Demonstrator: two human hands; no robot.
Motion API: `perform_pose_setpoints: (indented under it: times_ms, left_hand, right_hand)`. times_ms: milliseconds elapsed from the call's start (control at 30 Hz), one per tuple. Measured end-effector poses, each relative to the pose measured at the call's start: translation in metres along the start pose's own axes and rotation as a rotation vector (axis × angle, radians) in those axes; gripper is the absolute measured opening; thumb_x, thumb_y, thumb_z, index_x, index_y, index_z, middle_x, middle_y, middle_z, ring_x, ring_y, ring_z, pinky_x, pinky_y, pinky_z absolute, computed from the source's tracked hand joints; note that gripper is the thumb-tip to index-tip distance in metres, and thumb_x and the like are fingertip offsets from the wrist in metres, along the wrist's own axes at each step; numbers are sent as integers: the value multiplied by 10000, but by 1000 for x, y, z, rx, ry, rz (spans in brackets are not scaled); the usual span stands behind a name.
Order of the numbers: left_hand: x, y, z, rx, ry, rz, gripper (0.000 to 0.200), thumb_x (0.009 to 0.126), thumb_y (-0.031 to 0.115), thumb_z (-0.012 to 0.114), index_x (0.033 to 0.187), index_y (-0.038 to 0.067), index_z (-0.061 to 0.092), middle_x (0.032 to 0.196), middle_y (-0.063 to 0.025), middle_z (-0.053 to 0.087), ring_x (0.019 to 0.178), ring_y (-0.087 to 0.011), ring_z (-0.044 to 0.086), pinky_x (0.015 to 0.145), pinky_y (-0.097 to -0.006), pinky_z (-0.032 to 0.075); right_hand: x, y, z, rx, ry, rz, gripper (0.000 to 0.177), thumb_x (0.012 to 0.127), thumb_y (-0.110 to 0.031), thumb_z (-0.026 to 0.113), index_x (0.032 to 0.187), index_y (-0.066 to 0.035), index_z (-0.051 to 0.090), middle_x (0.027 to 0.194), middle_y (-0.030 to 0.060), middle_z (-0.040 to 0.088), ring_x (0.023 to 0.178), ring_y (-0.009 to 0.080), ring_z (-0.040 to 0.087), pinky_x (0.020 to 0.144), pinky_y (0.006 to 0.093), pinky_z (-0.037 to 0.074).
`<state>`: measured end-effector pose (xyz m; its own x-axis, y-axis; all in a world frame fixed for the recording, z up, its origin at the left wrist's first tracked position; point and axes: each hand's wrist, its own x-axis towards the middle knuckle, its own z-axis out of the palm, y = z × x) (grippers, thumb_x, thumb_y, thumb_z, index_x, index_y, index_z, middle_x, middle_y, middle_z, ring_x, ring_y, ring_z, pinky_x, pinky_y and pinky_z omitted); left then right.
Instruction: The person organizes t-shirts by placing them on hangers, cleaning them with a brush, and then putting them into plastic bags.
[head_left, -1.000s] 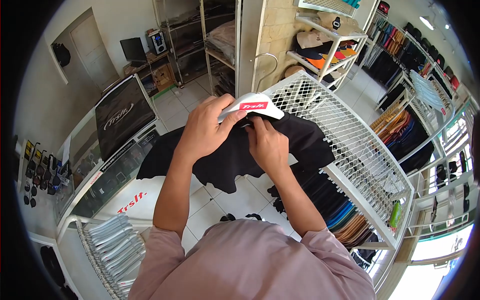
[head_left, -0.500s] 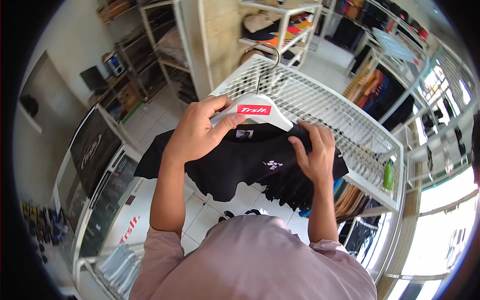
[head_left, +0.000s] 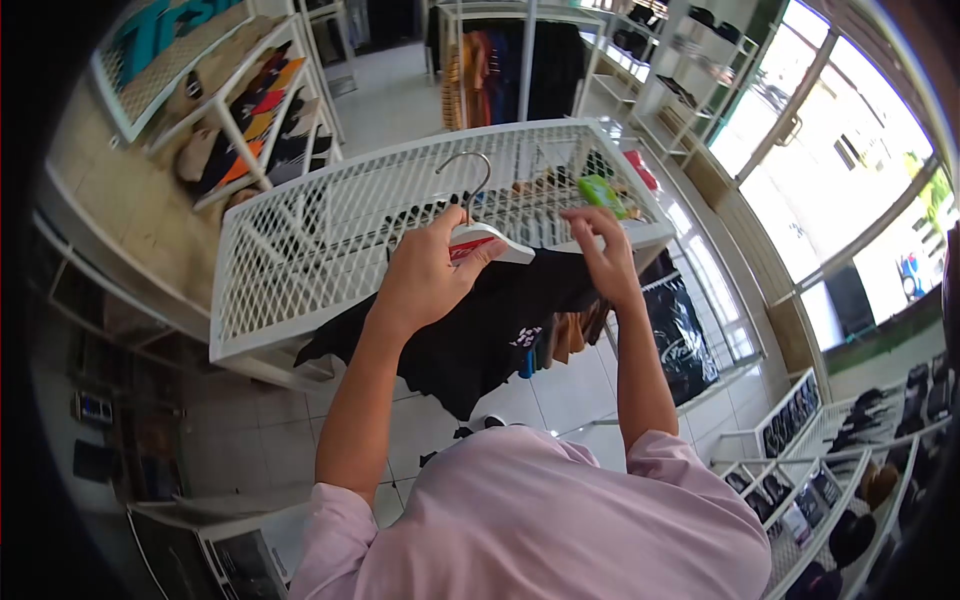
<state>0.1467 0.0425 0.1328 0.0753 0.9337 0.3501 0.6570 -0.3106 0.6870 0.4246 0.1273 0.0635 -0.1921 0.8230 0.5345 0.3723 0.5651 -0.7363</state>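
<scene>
A black shirt [head_left: 475, 325] with a small pale print hangs on a white hanger [head_left: 515, 250] that has a red label and a metal hook. My left hand [head_left: 432, 270] is closed on the hanger near its neck, its thumb over the label. At the shirt's right shoulder is my right hand [head_left: 605, 255], its fingers raised and apart, beside the black cloth. Whether it touches the cloth is hard to tell.
A white mesh-topped rack [head_left: 270, 290] stands just beyond the shirt, with a green packet [head_left: 602, 196] on it. Clothes hang beneath. Shelves with caps [head_left: 250, 150] stand at the left, and more shelves [head_left: 840, 500] at the lower right.
The view has turned to the right. The shirt is now more tilted and bunched, still hanging from the hanger in my left hand. My right hand's fingers have lifted off the shirt's shoulder.
</scene>
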Motion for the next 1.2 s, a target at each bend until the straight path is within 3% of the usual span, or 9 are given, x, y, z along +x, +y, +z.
perform_pose_setpoints:
  times_ms: [200,367,567,667,800,900,1000,1100,1200]
  left_hand:
    - [19,-23,39,-5,-22,1,470,978,450,798,979,-6,683,797,-162,740,718,-260,737,694,-369,557]
    - [8,-23,9,-42,-12,-137,423,970,398,818,1002,-4,690,805,-135,744,731,-184,723,683,-339,549]
    - [-59,-47,-52,-172,239,-324,447,974,416,827,1022,-11,706,804,-56,726,693,-105,642,635,-285,501]
    - [-102,-43,-93,-147,352,-477,540,951,481,821,1045,-43,728,891,-152,788,803,-220,748,763,-356,576]
    - [-161,-37,-135,-87,508,-602,524,955,466,820,1049,-41,730,893,-139,780,807,-207,729,791,-358,573]
    - [-207,-29,-163,-175,597,-633,357,997,377,790,974,33,696,689,-3,616,572,-66,539,519,-253,398]
    - [-258,-28,-191,-177,713,-691,318,1019,348,769,912,73,650,629,36,547,486,-28,455,431,-218,324]
    - [-303,-26,-207,-178,834,-733,402,986,428,798,962,42,688,636,34,555,508,-37,480,453,-219,334]
    - [-334,-30,-214,-160,870,-757,402,989,430,794,960,43,688,631,31,556,507,-39,479,452,-223,339]
  right_hand:
    - [38,117,-10,-641,232,-45,433,966,-357,760,1329,-124,722,1262,197,711,1215,411,652,1073,516,475]
    - [52,136,-3,-740,64,98,547,975,-345,737,1468,-140,625,1297,244,679,1228,439,638,1052,569,471]
    - [20,3,62,-65,240,21,484,1000,-213,734,1430,-28,611,1289,243,685,1174,422,674,1026,468,511]
    - [-26,-75,116,159,169,-105,536,910,-113,819,1395,-13,613,1284,229,692,1160,405,684,999,459,536]
    - [-76,-130,189,224,68,-535,696,762,-61,888,1401,-1,617,1320,216,687,1170,404,676,1000,465,546]
    - [-86,-127,226,103,90,-578,764,746,-66,899,1442,0,591,1359,226,667,1178,399,668,1006,457,542]
    - [-77,-108,257,114,161,-211,730,870,-116,876,1495,26,525,1376,268,630,1240,415,646,1056,446,518]
    - [-84,-109,271,263,198,25,734,922,-138,853,1537,18,484,1362,209,619,1193,312,644,1010,420,523]
    - [-120,-161,289,376,162,-196,708,872,-99,881,1483,2,538,1318,235,614,1110,375,665,986,447,538]
